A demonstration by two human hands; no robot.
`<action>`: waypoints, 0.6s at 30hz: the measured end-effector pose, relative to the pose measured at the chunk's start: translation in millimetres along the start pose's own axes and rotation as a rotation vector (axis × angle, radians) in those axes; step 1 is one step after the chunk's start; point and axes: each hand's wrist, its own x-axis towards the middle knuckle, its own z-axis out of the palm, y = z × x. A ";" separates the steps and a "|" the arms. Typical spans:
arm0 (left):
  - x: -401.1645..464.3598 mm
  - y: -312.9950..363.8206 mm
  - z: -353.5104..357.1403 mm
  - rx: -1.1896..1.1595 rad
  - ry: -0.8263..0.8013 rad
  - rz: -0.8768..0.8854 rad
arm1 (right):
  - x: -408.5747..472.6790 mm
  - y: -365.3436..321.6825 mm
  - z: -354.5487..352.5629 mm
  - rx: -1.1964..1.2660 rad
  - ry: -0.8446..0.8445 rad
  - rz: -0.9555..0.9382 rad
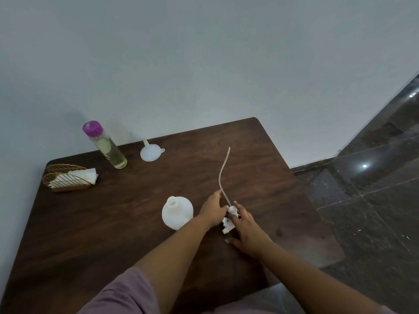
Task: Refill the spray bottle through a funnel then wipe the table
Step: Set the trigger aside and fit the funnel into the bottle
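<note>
Two bare hands, left and right, together pinching one white plastic spray head, dip tube trailing, just right of one open white plastic bottle. Beyond it: one white funnel, one purple-capped clear bottle, one wire napkin holder. Dark wooden table, grey wall, dark tiled floor.

**Refill items on my table**

White spray bottle: round-bodied, upright, neck open, head removed, near the table's middle. Spray head: white, lying just right of the bottle, its long pale dip tube curving away from me. Funnel: translucent white, rim down, spout up, toward the far edge. Refill bottle: clear, yellowish liquid, purple cap, upright at far left.
</note>
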 end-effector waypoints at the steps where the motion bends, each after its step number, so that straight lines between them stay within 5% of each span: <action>1: 1.2 -0.6 1.4 0.024 0.021 0.001 | 0.7 1.9 -2.0 -0.007 -0.003 -0.010; 11: -12.2 -8.2 3.7 0.167 0.115 0.022 | 6.4 2.0 -21.7 -0.170 0.083 -0.077; 18: -30.2 10.5 -3.7 0.116 0.327 0.194 | 21.1 -13.6 -39.0 -0.129 0.251 -0.096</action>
